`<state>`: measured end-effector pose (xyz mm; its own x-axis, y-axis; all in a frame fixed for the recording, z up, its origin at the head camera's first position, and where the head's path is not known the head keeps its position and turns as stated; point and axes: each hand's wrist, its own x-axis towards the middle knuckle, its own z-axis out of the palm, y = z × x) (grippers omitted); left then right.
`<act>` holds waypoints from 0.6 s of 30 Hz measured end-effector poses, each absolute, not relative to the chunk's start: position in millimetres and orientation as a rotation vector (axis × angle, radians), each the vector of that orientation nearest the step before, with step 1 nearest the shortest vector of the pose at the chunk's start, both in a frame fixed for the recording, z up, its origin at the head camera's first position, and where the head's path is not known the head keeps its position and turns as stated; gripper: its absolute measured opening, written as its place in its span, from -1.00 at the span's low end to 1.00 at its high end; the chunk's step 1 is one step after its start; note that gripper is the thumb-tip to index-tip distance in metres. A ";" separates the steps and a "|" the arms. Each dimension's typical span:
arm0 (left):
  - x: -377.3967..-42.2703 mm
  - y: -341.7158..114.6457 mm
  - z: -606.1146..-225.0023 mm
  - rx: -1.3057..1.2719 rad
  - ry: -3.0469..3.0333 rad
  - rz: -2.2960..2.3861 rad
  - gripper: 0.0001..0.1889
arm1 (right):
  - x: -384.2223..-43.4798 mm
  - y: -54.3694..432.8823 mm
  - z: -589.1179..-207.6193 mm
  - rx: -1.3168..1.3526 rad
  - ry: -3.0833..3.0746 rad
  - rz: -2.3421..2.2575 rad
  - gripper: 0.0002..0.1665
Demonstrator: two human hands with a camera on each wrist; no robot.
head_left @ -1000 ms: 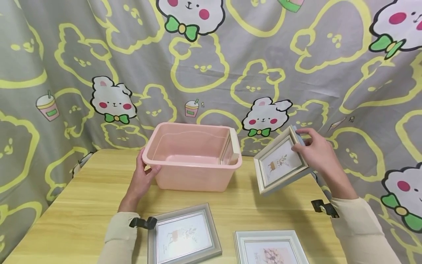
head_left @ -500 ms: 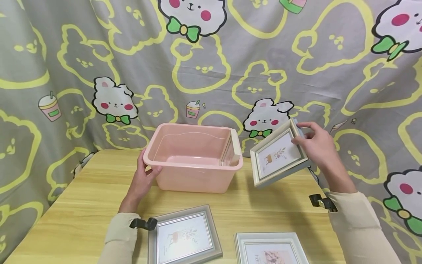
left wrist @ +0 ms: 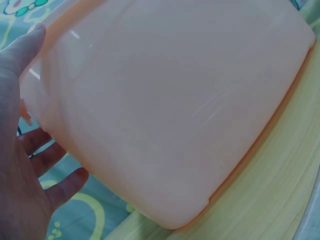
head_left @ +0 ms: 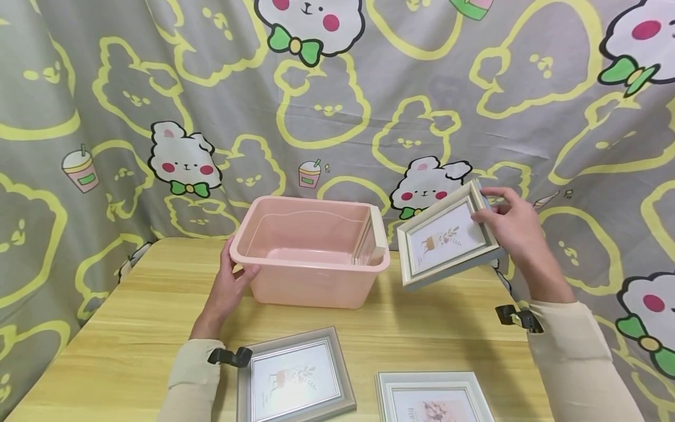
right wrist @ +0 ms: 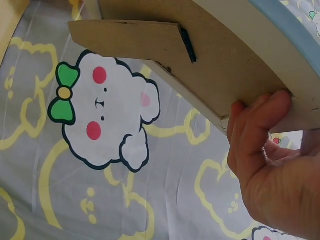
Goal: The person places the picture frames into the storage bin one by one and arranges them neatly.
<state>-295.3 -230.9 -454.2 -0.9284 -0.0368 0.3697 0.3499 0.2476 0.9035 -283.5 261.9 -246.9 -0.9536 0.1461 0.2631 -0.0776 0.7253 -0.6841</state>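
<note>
Held frame [head_left: 448, 239] higher, white frame [head_left: 435, 397] cropped

A gray rabbit-print curtain [head_left: 337, 129] hangs behind the wooden table [head_left: 142, 310].

Bin [head_left: 311, 286] on table [head_left: 132, 328], behind two frames [head_left: 297, 381], left of raised frame [head_left: 445, 241]

Tilted frame [head_left: 444, 239] in right fingers [head_left: 505, 193]
</note>
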 end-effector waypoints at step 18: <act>-296.3 -230.8 -454.4 -0.301 -2.185 -1.743 -0.10 | -288.5 258.4 -237.6 -0.065 -2.533 1.269 -0.34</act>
<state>-296.3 -230.8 -454.4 -0.9237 -0.0392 0.3811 0.3629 0.2297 0.9031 -288.5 258.4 -237.6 -0.9519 0.1757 0.2512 -0.0960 0.6075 -0.7885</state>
